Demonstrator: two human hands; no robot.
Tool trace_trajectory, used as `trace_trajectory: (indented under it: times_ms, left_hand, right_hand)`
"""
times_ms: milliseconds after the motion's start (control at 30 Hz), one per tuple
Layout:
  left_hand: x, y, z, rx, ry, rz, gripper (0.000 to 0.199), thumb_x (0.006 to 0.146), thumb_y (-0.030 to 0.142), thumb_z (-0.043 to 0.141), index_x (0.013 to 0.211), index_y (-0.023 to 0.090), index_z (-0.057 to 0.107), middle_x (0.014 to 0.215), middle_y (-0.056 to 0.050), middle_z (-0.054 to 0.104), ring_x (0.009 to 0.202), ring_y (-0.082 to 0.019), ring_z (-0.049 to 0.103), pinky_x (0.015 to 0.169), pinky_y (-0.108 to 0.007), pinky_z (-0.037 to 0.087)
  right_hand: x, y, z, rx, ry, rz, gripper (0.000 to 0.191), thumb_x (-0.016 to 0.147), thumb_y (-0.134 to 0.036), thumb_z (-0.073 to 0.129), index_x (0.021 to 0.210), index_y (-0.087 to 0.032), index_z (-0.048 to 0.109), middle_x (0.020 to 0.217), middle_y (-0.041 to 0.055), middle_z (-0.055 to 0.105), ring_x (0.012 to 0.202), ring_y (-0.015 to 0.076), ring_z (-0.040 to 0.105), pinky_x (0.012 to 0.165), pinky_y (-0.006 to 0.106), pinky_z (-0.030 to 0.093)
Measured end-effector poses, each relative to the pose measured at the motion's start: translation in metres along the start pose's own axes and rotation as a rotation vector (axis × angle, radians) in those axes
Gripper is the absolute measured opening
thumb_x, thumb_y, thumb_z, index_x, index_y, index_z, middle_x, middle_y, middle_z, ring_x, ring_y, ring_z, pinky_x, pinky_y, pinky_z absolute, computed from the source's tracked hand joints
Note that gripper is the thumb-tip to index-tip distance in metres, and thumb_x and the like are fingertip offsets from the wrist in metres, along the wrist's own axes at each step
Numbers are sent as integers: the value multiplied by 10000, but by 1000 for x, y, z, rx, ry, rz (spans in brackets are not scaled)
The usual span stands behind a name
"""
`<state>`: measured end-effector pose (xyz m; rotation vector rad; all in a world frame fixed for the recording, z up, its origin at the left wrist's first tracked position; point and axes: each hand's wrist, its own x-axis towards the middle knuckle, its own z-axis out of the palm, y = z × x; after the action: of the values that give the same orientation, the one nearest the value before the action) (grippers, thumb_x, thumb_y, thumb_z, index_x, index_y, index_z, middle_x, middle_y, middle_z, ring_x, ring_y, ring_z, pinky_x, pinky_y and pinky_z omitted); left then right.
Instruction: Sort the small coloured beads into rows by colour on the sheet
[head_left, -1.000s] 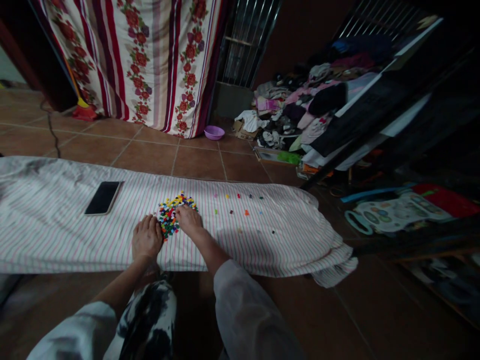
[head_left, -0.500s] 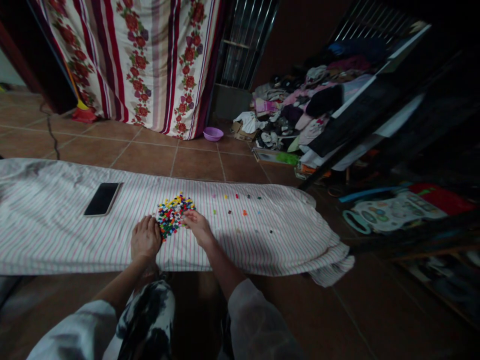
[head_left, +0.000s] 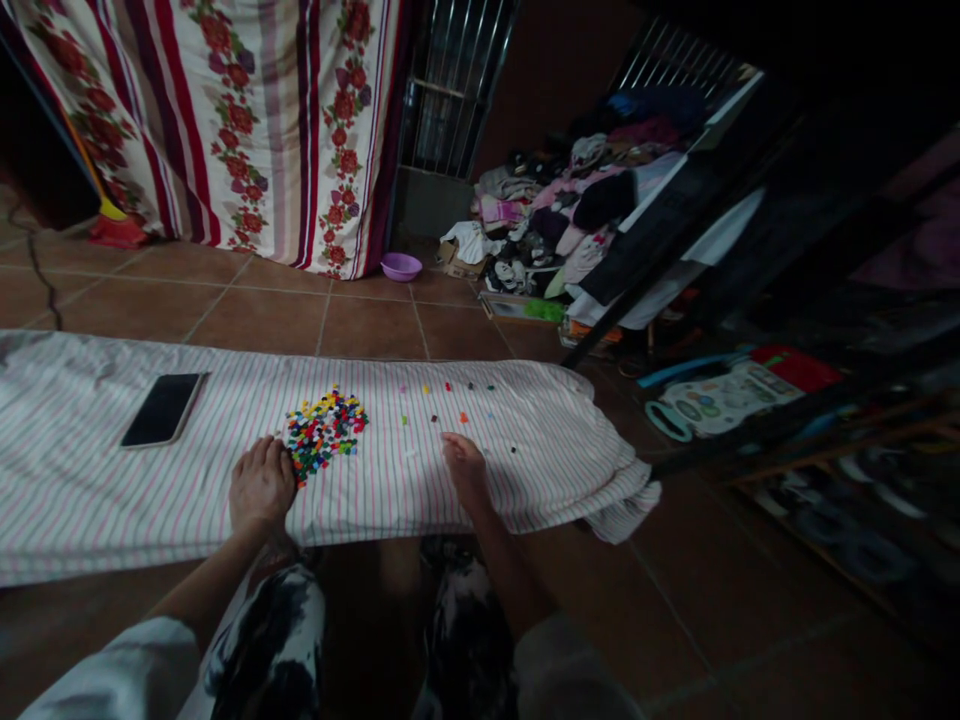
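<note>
A heap of tiny multicoloured pieces [head_left: 326,432] lies on the striped cloth [head_left: 360,515]; they are too small to identify. My left hand [head_left: 262,485] rests palm down at the heap's left edge, its fingers stretched out and lying on the cloth. To the right, single pieces sit spaced apart in loose rows, among them an orange piece [head_left: 463,418], a dark brown piece [head_left: 433,419] and a black piece [head_left: 514,450]. My right hand [head_left: 466,468] is just below the orange one, fingers closed in a pinch. What the fingertips hold is hidden.
A phone [head_left: 163,410] lies on the cloth left of the heap. Beyond are a floral curtain [head_left: 277,130], a purple basin [head_left: 401,266] and a pile of clothes [head_left: 555,210]. At the right, a colourful plastic toy [head_left: 720,400] stands near a dark rack.
My right hand has moved right, from the heap to the spaced pieces. My left hand stays beside the heap. The whole view has shifted a little as the camera turned right.
</note>
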<state>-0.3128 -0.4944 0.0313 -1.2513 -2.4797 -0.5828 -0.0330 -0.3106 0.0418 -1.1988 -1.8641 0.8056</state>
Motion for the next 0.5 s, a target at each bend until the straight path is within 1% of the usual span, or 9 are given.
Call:
trace_trajectory:
  times_ms: [33,100,167,233,367,500]
  left_hand:
    - [0,0,0,7,-5,3,418,954,288,288,1157,87,593,1253,-186,613,1173,-299,544,974,-441,410]
    - [0,0,-1,19,-19,7,417,954,283,292,1160,80,592,1253,-184,613,1166,-294,550,974,-433,412]
    - [0,0,-2,24,-30,5,415,952,282,299,1168,81,590,1258,-181,611,1166,-290,550,976,-431,413]
    - [1,0,-2,23,-32,-1,420,952,284,297,1172,79,590,1262,-183,608,1174,-289,544,982,-434,411]
    - [1,-1,0,31,-42,3,436,953,288,282,1172,73,591,1253,-187,610,1174,-294,544,982,-438,411]
    - [1,-3,2,37,-33,21,434,949,293,285,1179,81,585,1250,-183,609,1166,-290,548,980,-436,413]
  right_hand:
    - [2,8,-11,-53,66,-3,346,815,-306,415,965,-180,701,987,90,708,914,196,639,831,332,505]
    - [5,25,-29,-159,170,26,351,801,-288,411,940,-160,707,964,108,709,917,208,630,851,338,493]
    - [8,41,-43,-262,218,48,352,789,-260,409,938,-144,707,931,116,709,878,210,625,833,330,487]
    - [8,55,-51,-339,228,50,355,786,-226,404,948,-128,704,923,123,708,863,211,621,821,322,481]
    - [6,71,-55,-423,216,44,350,789,-175,404,968,-109,697,924,134,700,861,218,617,809,321,471]
    - [5,75,-51,-457,173,29,337,774,-130,432,982,-144,698,934,106,694,874,201,610,812,300,461]
